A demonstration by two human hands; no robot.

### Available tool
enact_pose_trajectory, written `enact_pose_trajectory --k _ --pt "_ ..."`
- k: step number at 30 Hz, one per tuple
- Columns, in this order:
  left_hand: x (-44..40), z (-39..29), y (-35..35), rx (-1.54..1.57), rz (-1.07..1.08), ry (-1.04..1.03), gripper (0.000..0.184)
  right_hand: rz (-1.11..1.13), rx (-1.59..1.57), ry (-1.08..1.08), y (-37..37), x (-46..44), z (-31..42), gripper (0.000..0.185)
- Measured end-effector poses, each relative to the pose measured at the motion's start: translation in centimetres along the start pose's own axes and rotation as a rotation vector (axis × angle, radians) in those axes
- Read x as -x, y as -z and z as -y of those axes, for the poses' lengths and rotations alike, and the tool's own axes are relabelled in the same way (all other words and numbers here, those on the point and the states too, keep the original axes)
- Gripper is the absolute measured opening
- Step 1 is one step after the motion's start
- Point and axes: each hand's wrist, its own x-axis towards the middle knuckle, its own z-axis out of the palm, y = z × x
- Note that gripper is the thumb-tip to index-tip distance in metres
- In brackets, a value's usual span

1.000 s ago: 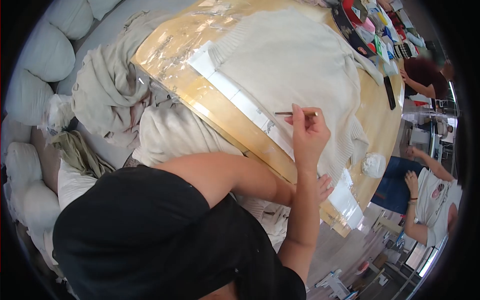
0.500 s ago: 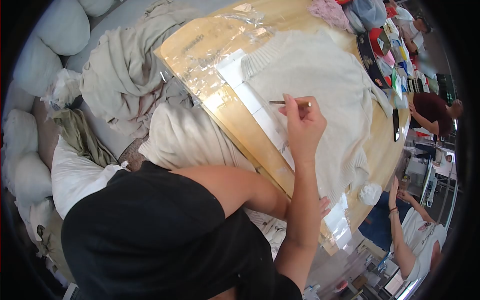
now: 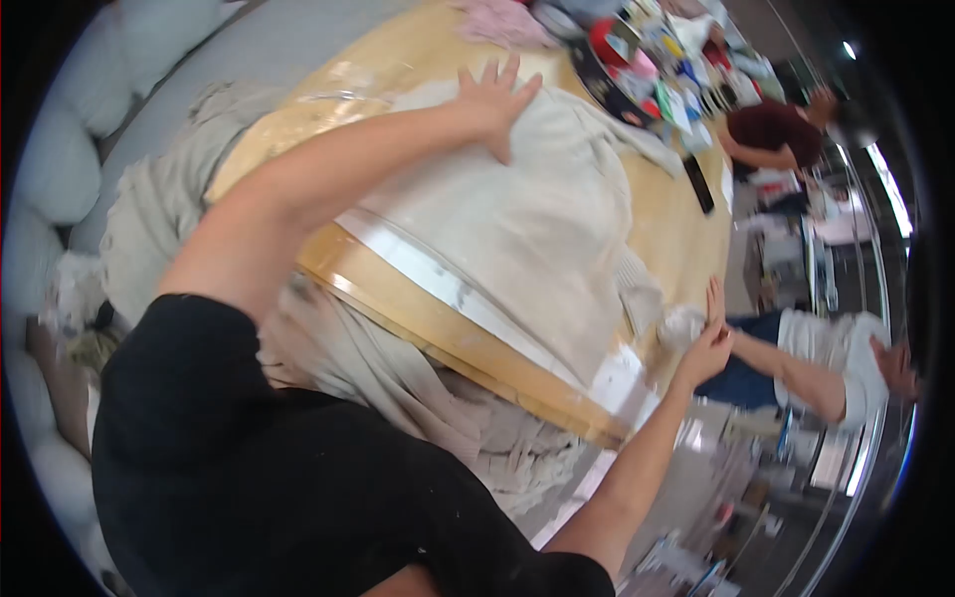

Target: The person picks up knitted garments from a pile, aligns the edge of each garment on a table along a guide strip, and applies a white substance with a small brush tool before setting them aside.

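Note:
A cream knitted sweater (image 3: 537, 229) lies spread on the wooden table (image 3: 662, 204). My left hand (image 3: 494, 102) rests on its upper part with the fingers spread. Out past the table's lower right corner, my right hand (image 3: 704, 358) is off the sweater with its fingers closed. What it holds, if anything, is too small and blurred to make out. In view it overlaps a co-worker's hand (image 3: 714, 301); whether they touch I cannot tell. A white strip (image 3: 418, 261) runs along the near table edge, partly under the sweater.
Beige knit fabric (image 3: 378, 348) hangs below the near edge. A black phone (image 3: 698, 185), a crumpled white plastic bag (image 3: 681, 325), a pink cloth (image 3: 502, 22) and coloured items lie around the far side. A co-worker in white (image 3: 826, 333) stands at right, another in dark red (image 3: 774, 134) farther back.
My left hand has gone from the sweater's lower end to its upper part. My right hand, earlier holding a thin pen-like tool over the sweater, has swung away to the right. The view has shifted.

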Motion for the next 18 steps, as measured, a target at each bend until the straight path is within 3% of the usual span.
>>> enact_pose_trajectory --k 1,2,5,6,7,9,10,11,12,13,14,15,16,17,18 --pt "-0.3 2.7 -0.9 0.148 0.178 0.146 0.111 0.075 0.245 -0.006 -0.7 -0.1 -1.0 0.026" --pt "-0.5 2.7 -0.8 0.152 0.284 0.123 0.109 0.184 0.41 -0.121 -1.2 -0.4 -0.2 0.031" --pt "-1.7 2.2 -4.7 0.392 -0.086 0.314 0.044 0.304 0.033 0.022 -3.1 -2.5 -6.7 0.043" --pt "-1.0 2.1 -2.6 0.511 0.047 0.385 0.045 -0.012 -0.054 0.384 -4.4 -2.9 -9.9 0.051" --pt "-0.6 2.5 -1.5 0.669 0.054 0.428 0.05 0.01 -0.113 0.418 -5.4 -3.6 -8.2 0.051" --pt "0.1 3.1 1.3 0.963 0.01 0.562 0.056 -0.072 0.118 0.062 -1.0 -3.2 -4.8 0.044" --pt "0.3 3.5 2.9 1.063 -0.123 0.628 0.056 -0.097 0.241 -0.132 1.3 -2.7 -3.3 0.046" --pt "-0.1 4.3 4.1 1.173 -0.246 0.691 0.056 -0.087 0.327 -0.193 1.7 -2.5 -3.7 0.046" --pt "1.2 6.2 6.7 1.475 -0.182 0.411 0.048 -0.044 0.373 -0.179 1.6 -2.8 -4.4 0.046" --pt "0.3 7.8 8.3 1.571 -0.371 0.338 0.036 -0.011 0.415 -0.13 1.2 -3.1 -5.4 0.047" --pt "5.3 8.3 13.8 1.889 -0.386 -0.034 0.048 0.026 0.442 -0.074 0.4 -3.1 -6.2 0.049" --pt "2.6 11.5 15.1 1.75 -0.559 0.326 0.038 0.073 0.464 -0.001 -0.2 -3.0 -7.0 0.05" --pt "4.1 13.5 18.0 1.779 -0.672 0.331 0.035 0.119 0.487 0.086 -0.8 -3.2 -8.1 0.053" --pt "7.1 15.0 20.6 1.887 -0.713 0.192 0.034 0.185 0.529 0.183 -1.2 -3.5 -9.6 0.055" --pt "5.3 21.4 20.8 2.007 -0.501 -0.06 0.032 0.267 0.59 0.267 -1.3 -3.8 -10.6 0.058"
